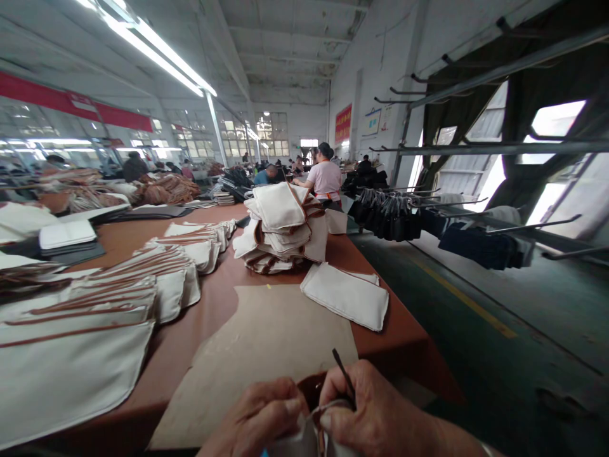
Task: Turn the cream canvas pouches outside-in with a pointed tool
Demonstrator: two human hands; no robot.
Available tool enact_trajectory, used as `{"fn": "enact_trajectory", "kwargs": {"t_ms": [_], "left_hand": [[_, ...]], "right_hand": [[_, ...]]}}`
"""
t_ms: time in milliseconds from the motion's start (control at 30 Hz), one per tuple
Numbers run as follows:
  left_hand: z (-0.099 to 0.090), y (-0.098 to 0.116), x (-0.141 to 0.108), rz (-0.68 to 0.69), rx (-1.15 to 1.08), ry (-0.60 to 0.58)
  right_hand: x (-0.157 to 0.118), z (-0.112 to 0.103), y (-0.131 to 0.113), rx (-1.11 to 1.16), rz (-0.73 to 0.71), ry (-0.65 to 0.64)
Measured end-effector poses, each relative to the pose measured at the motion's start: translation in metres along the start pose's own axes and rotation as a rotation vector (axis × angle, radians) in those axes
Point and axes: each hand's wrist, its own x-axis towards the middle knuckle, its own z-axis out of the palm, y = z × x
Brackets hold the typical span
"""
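Observation:
Low in the view, my left hand is closed on a white fabric piece with brown trim. Opposite it, my right hand is closed around a thin dark tool, whose end sticks up past the fingers; its exact kind cannot be made out. The thumb and finger of that hand also pinch a pale cord or strip at the piece's edge. Brown material shows between the two hands. Most of the piece is hidden by my hands and the bottom edge of the picture.
A beige sheet lies on the brown-covered table. Ahead rises a pile of white, brown-edged pieces, with flat white pieces beside it. Overlapping rows of similar pieces fill the left. Metal racks stand right; a person works beyond.

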Motion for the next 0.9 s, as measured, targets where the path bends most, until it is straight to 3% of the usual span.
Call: {"fn": "enact_trajectory", "kwargs": {"t_ms": [67,167,300,500,667,800,900], "left_hand": [[-0.002,-0.001,0.002,-0.049,0.005,0.025],[-0.002,-0.008,0.008,-0.117,0.018,-0.083],[-0.005,-0.016,0.017,-0.073,-0.059,-0.157],[-0.004,-0.022,0.018,-0.06,-0.121,-0.119],[0.004,-0.023,0.016,-0.065,-0.078,-0.013],[0.005,-0.019,0.018,-0.066,0.056,-0.032],[0.009,-0.013,0.016,-0.082,0.016,-0.068]], "right_hand": [[0.001,0.001,0.001,0.023,0.0,-0.001],[0.001,0.0,0.001,0.045,-0.007,-0.002],[0.0,-0.003,-0.001,0.055,-0.006,-0.008],[0.004,-0.002,0.003,0.076,-0.036,-0.024],[0.004,0.001,0.006,0.072,-0.045,-0.002],[0.004,0.004,0.005,0.06,-0.016,0.032],[0.005,0.006,0.004,0.081,-0.023,0.068]]}}
